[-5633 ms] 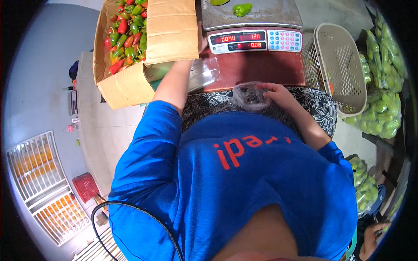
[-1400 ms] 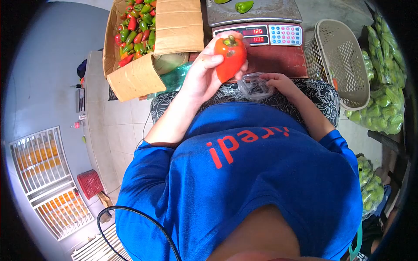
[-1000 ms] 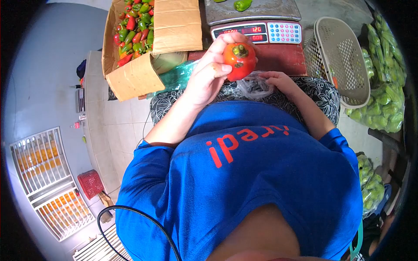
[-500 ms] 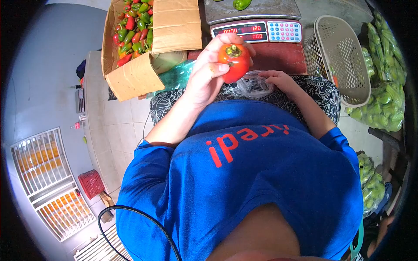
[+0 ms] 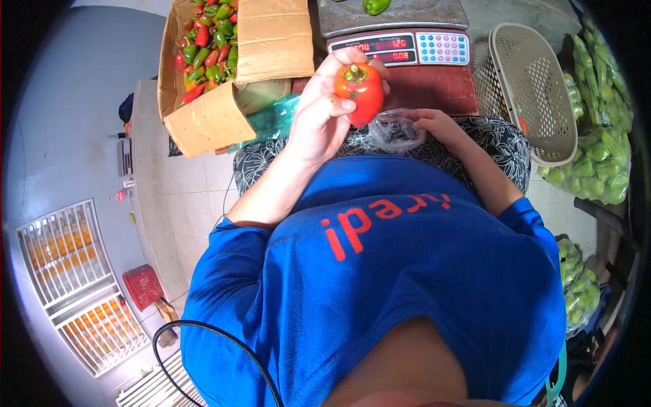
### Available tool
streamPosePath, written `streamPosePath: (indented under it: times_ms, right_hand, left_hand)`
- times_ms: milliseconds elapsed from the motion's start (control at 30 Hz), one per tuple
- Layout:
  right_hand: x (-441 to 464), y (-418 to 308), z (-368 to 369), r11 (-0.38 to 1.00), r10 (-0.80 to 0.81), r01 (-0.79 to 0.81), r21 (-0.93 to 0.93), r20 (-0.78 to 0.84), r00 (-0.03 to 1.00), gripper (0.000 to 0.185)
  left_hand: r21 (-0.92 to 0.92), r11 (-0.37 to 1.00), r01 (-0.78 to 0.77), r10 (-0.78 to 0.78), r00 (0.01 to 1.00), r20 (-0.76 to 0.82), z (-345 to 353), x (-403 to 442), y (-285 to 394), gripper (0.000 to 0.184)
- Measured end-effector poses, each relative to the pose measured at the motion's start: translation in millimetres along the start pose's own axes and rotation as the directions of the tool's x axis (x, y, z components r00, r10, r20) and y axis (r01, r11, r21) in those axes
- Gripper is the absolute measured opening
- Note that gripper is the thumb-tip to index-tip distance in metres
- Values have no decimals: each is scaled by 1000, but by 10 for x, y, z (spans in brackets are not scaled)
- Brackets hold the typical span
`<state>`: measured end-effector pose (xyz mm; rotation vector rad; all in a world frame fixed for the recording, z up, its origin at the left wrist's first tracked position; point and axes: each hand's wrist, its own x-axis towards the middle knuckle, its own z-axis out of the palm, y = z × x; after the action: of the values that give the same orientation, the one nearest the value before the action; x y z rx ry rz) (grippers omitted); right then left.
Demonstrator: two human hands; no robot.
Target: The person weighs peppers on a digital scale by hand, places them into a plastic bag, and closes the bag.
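My left hand is raised in front of the scale, its fingers and thumb wrapped round a red bell pepper. The pepper's green stem end faces me, with a small dark spot below it. Low at my lap, my right hand has its fingers closed on a crumpled clear plastic bag. Beyond both hands, a digital scale with a lit red display carries a green pepper on its metal plate. My left hand covers part of the display.
A cardboard box of small red and green peppers stands at the left, beside teal plastic. To the right are a beige perforated basket and bagged green vegetables. A black cable loops by my left side.
My left hand has shifted slightly left and up, turning the red bell pepper a little. My right hand stays at the plastic bag.
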<state>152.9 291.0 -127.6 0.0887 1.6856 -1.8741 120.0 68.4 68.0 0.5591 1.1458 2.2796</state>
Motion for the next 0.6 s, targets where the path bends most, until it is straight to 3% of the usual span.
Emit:
streamPosePath:
  times_ms: [167,467,567,600]
  right_hand:
    - [6,13,4,1000,1,-1,25,-10,1000,42]
    - [11,15,3,1000,7,-7,16,-11,1000,42]
    - [32,49,-17,1000,18,-18,-5,-16,1000,42]
    - [25,32,-12,1000,18,-19,-11,-18,1000,42]
  left_hand:
    - [-40,999,23,-24,999,-21,1,-3,13,52]
    - [-41,998,40,-44,995,-93,56,-34,31,40]
    - [-200,980,1,-19,996,-85,39,-31,4,31]
    - [-172,985,18,-36,994,-105,47,-33,12,32]
